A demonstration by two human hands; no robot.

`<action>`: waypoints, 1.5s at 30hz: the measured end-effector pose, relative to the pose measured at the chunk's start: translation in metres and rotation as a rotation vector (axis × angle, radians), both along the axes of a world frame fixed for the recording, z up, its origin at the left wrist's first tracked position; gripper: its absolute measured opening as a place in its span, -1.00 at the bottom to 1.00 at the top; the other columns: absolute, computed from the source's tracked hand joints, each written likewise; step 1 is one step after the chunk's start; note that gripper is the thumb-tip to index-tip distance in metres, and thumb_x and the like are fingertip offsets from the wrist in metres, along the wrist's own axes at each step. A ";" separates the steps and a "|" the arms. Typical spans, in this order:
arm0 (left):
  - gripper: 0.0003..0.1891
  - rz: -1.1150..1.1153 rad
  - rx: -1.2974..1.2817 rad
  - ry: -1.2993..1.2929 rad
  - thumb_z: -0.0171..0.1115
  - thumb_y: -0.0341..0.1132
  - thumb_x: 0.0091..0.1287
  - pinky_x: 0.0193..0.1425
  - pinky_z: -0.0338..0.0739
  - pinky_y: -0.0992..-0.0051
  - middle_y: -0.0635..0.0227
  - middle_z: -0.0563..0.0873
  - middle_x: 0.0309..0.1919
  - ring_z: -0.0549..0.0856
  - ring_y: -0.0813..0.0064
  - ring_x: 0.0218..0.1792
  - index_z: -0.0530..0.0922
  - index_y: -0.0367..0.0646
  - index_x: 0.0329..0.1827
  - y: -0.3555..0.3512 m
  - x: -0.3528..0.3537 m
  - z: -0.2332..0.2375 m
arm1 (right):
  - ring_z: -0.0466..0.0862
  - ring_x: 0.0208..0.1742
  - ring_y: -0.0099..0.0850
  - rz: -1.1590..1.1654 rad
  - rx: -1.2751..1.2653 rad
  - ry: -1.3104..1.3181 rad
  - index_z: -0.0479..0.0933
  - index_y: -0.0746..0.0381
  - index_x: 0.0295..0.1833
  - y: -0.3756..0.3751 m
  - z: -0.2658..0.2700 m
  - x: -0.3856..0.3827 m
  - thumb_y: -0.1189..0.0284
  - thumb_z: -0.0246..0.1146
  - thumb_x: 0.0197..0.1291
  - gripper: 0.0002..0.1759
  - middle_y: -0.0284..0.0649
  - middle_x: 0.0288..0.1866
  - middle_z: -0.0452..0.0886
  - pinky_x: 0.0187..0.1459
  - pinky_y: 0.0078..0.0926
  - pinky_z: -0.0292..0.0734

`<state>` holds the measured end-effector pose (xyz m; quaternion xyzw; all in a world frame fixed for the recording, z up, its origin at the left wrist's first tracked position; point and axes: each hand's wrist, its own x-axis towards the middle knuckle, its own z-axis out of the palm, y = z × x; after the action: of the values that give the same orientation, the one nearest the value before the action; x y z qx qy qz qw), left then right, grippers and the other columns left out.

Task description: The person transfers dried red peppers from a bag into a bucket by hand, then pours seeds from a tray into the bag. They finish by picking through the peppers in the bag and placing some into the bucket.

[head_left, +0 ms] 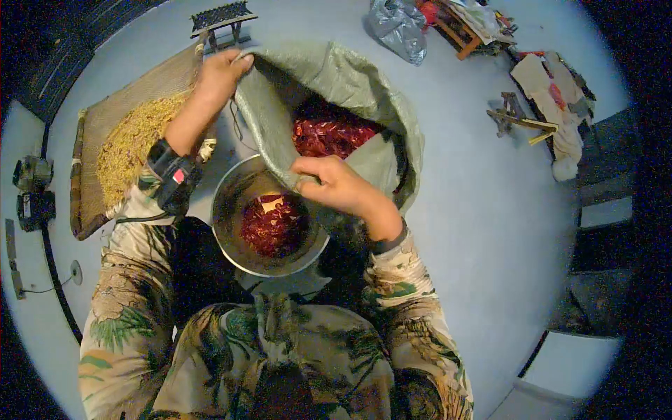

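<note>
"Green woven sacking: one sack (329, 59), entered at upper middle of the frame, its mouth spread wide. How was it held?"

"Left hand (225, 72), upper left of the sack: nearly closed, the rim pinched between thumb and fingers. Right hand (334, 183), near the middle of the frame: curled, with the lower rim gripped; its fingertips were partly out of sight."

"Portions hidden?"

"The sack's base was concealed. Dark red pieces (323, 134) showed inside, partly masked by a fold; their kind was hard to make out. Metal bowl (222, 241), left of middle: upper right rim covered by the sack. It contained a glossy red heap (273, 234) with one pale patch, nature uncertain. Woven tray (89, 161), left of frame, bore yellow grain (133, 143); the left forearm crossed its right part."

"Edges and room?"

"The sack overhung the bowl; a narrow strip of floor divided bowl from tray. At right, pale floor (476, 210) ran broadly from the sack to a low wooden stand (525, 122). A grey plastic bag (397, 29) lay at upper right, apart from the sack. The frame's corners fell to black."

"Markings?"

"Dark wristband (166, 183), left forearm: one red patch; any lettering was too small to read."
</note>
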<state>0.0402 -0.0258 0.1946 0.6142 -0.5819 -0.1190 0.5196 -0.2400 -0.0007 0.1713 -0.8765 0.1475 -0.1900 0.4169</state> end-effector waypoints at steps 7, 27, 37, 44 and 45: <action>-0.69 -0.050 0.167 0.206 0.17 -0.12 0.35 -0.37 0.47 0.50 0.44 0.66 -0.49 0.56 0.64 -0.46 0.65 -0.23 -0.17 0.029 -0.008 -0.024 | 0.55 -0.25 -0.56 0.117 0.230 0.401 0.53 0.32 -0.05 -0.007 0.024 -0.010 0.40 0.20 0.10 -0.69 -0.31 -0.31 0.60 -0.20 -0.51 0.46; -0.54 -0.062 0.108 0.181 0.38 -0.15 0.15 -0.28 0.57 0.40 0.23 0.71 -0.33 0.67 0.44 -0.41 0.56 -0.25 0.03 0.076 -0.020 -0.113 | 0.66 -0.07 -0.38 0.001 0.687 -0.046 0.49 0.38 0.11 -0.002 0.027 0.023 0.30 0.23 0.25 -0.57 -0.08 0.00 0.63 0.01 -0.46 0.56; -0.30 0.138 0.262 -0.058 0.28 0.25 0.10 -0.22 0.59 0.21 0.07 0.71 -0.39 0.71 0.13 -0.34 0.56 -0.28 -0.01 0.094 -0.029 -0.062 | 0.59 -0.19 -0.50 0.542 0.326 0.644 0.56 0.31 0.01 0.046 -0.015 0.059 0.32 0.29 0.19 -0.65 -0.23 -0.21 0.66 -0.09 -0.51 0.49; -0.45 0.010 0.439 0.052 -0.01 0.14 0.35 -0.12 0.53 0.04 -0.06 0.69 -0.28 0.67 -0.07 -0.20 0.62 -0.25 -0.21 0.082 -0.046 -0.056 | 0.56 0.11 -0.37 0.408 0.783 0.637 0.49 0.32 0.15 0.013 0.014 0.051 0.30 0.27 0.24 -0.57 -0.18 0.04 0.61 0.15 -0.37 0.45; -0.49 0.007 0.441 0.009 -0.01 0.10 0.36 -0.15 0.54 0.03 -0.06 0.69 -0.30 0.68 -0.07 -0.22 0.63 -0.24 -0.23 0.082 -0.045 -0.060 | 0.57 0.11 -0.34 0.386 0.856 0.596 0.47 0.34 0.16 0.010 0.027 0.053 0.31 0.27 0.24 -0.55 -0.15 0.05 0.61 0.16 -0.34 0.46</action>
<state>-0.0049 0.0560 0.1351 0.7146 -0.5373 -0.2441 0.3757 -0.1872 0.0096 0.1984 -0.6560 0.1600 0.2230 0.7031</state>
